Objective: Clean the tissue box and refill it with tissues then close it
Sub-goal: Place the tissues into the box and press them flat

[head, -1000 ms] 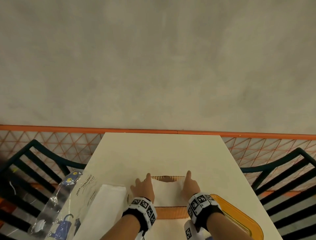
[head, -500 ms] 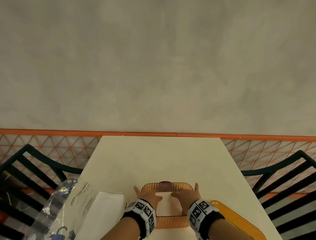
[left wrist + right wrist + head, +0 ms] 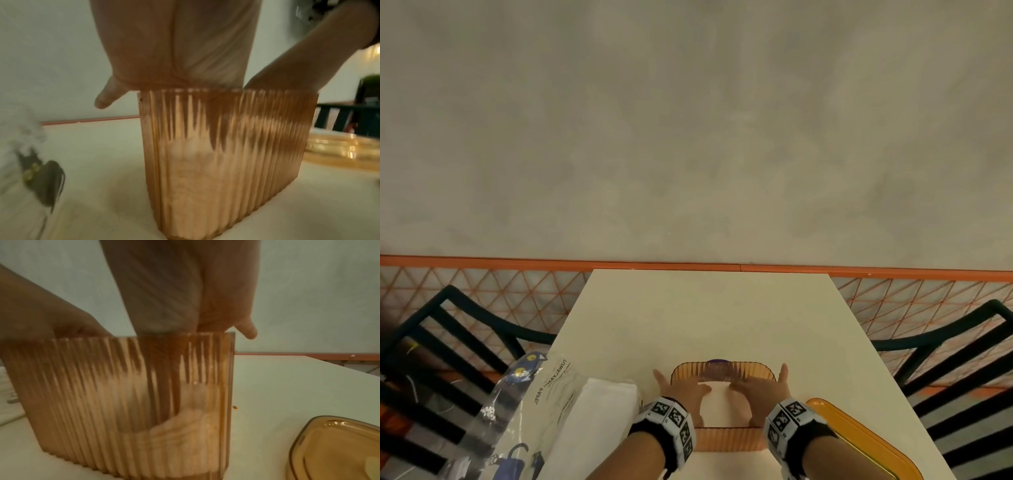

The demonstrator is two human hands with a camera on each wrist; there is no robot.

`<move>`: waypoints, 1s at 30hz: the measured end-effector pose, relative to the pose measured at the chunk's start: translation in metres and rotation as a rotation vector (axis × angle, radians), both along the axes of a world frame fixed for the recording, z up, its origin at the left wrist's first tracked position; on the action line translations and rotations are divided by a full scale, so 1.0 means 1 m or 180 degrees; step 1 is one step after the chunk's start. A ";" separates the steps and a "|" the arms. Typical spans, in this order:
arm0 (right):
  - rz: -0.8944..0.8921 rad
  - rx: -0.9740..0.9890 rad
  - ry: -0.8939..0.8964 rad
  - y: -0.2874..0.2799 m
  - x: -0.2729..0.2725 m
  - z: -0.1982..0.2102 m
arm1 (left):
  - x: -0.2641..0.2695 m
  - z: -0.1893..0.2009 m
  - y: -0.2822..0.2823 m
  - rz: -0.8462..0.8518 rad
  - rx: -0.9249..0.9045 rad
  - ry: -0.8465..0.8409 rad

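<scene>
An amber ribbed tissue box (image 3: 722, 370) stands open on the cream table near its front edge. White tissues (image 3: 717, 402) lie inside it. My left hand (image 3: 683, 390) and right hand (image 3: 758, 389) are both in the box, fingers straight, pressing down on the tissues. One outer finger of each hand sticks out past the side wall. In the left wrist view the left hand (image 3: 174, 48) dips behind the box wall (image 3: 226, 154). In the right wrist view the right hand (image 3: 185, 288) reaches into the box (image 3: 123, 402) the same way. The fingertips are hidden behind the ribbed walls.
The amber lid (image 3: 859, 445) lies flat to the right of the box, also visible as the lid (image 3: 339, 451). A stack of white tissues (image 3: 599, 418) and its printed plastic wrapper (image 3: 534, 394) lie to the left. Dark chairs (image 3: 448, 342) flank the table; a wall lies beyond.
The tissues were level with the box rim a second ago; both hands have pushed them down inside, and the hands now sit lower between the walls.
</scene>
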State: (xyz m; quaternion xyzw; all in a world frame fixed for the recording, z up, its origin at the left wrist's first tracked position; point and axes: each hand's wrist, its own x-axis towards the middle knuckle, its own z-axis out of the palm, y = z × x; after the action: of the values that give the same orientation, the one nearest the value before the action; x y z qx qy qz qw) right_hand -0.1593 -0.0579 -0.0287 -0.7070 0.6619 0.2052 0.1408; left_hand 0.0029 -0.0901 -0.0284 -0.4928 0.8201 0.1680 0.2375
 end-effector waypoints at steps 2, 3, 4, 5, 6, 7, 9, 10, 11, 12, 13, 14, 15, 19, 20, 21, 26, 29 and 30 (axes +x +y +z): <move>-0.0055 -0.0240 -0.0120 0.006 -0.005 0.002 | 0.013 0.003 0.011 0.0312 -0.0243 0.0691; -0.0127 -0.0451 -0.0234 0.011 -0.008 0.002 | 0.022 0.007 0.017 0.0442 -0.0482 0.1036; -0.0196 -0.0691 -0.0347 0.015 -0.011 0.002 | 0.034 0.008 0.022 0.0568 -0.0776 0.1372; -0.0259 -0.0909 -0.0446 0.020 -0.013 0.003 | 0.047 0.008 0.026 0.0712 -0.1050 0.1700; -0.0330 -0.1087 -0.0540 0.025 -0.015 0.003 | 0.060 0.006 0.029 0.0886 -0.1263 0.1989; -0.0411 -0.1215 -0.0618 0.030 -0.016 0.002 | 0.073 0.003 0.032 0.1102 -0.1405 0.2212; -0.0626 -0.1396 -0.0723 0.037 -0.016 -0.001 | 0.096 -0.007 0.039 0.1584 -0.1539 0.2260; -0.0767 -0.1430 -0.0788 0.039 -0.016 -0.003 | 0.105 -0.011 0.043 0.1833 -0.1497 0.2029; -0.0927 -0.1425 -0.0891 0.041 -0.015 -0.006 | 0.111 -0.016 0.046 0.2061 -0.1388 0.1682; -0.1086 -0.1396 -0.1025 0.041 -0.013 -0.009 | 0.116 -0.020 0.049 0.2219 -0.1240 0.1298; -0.1235 -0.1357 -0.1156 0.040 -0.012 -0.011 | 0.120 -0.024 0.052 0.2297 -0.1076 0.0962; -0.1353 -0.1312 -0.1261 0.040 -0.012 -0.013 | 0.122 -0.027 0.055 0.2320 -0.0951 0.0719; -0.1432 -0.1262 -0.1310 0.039 -0.011 -0.015 | 0.123 -0.031 0.058 0.2312 -0.0883 0.0551; -0.1519 -0.1148 -0.1308 0.039 -0.006 -0.018 | 0.120 -0.038 0.062 0.2223 -0.1052 0.0230; -0.1520 -0.1150 -0.1285 0.039 -0.005 -0.019 | 0.119 -0.039 0.062 0.2249 -0.1100 0.0232; -0.1528 -0.1156 -0.1270 0.039 -0.004 -0.019 | 0.117 -0.039 0.061 0.2289 -0.1120 0.0253; -0.1574 -0.1195 -0.1257 0.040 -0.004 -0.022 | 0.111 -0.040 0.058 0.2413 -0.1141 0.0381; -0.1577 -0.1214 -0.1255 0.040 -0.003 -0.022 | 0.109 -0.042 0.056 0.2414 -0.1183 0.0393; -0.1581 -0.1222 -0.1253 0.040 -0.002 -0.022 | 0.109 -0.044 0.055 0.2352 -0.1174 0.0334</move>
State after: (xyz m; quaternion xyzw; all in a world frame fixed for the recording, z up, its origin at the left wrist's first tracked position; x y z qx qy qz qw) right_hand -0.1617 -0.0179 -0.0506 -0.5643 0.8000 -0.1030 0.1758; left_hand 0.1120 -0.0353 -0.0720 -0.7790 0.6154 0.1172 0.0268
